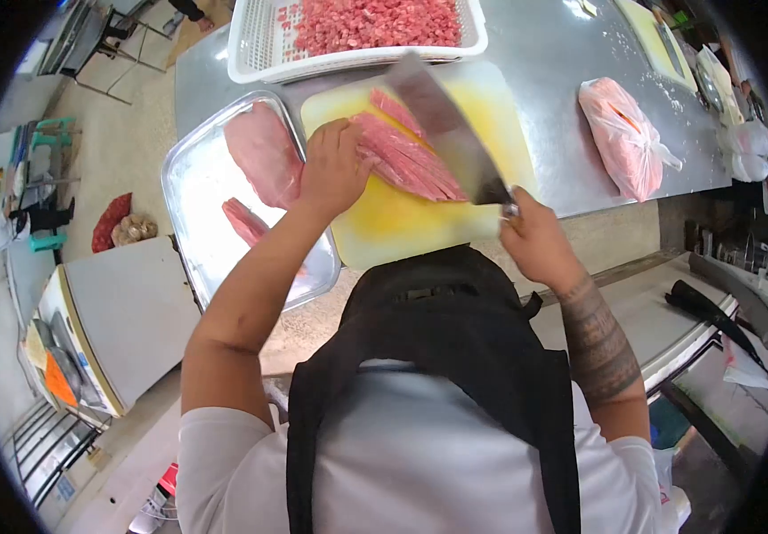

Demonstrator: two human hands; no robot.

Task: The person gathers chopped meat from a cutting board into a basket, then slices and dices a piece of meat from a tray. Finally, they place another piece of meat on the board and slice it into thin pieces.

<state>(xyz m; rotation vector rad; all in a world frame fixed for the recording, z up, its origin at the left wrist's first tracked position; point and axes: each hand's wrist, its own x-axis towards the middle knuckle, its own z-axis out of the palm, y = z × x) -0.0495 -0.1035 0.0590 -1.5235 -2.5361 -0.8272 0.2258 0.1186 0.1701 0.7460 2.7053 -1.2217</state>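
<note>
On a yellow-stained white cutting board (375, 233) lies raw meat cut into long strips (406, 162). My left hand (335, 165) rests on the left end of these strips, its fingers together and pressed down on them. My right hand (535, 233) grips the dark handle of a cleaver (446, 116). The broad blade slants up and left over the board, just beside the strips, and looks slightly blurred. One separate strip (396, 110) lies above the others, close to the blade. Left of the board, a metal tray (210, 258) holds larger raw meat pieces (262, 151).
A white plastic basket (250, 62) of diced meat (375, 25) stands behind the board. To the right on the metal table (562, 107) sits a plastic bag of meat (622, 138). Another cutting board (646, 36) with a knife is at the far right. A person (15, 224) is at the far left.
</note>
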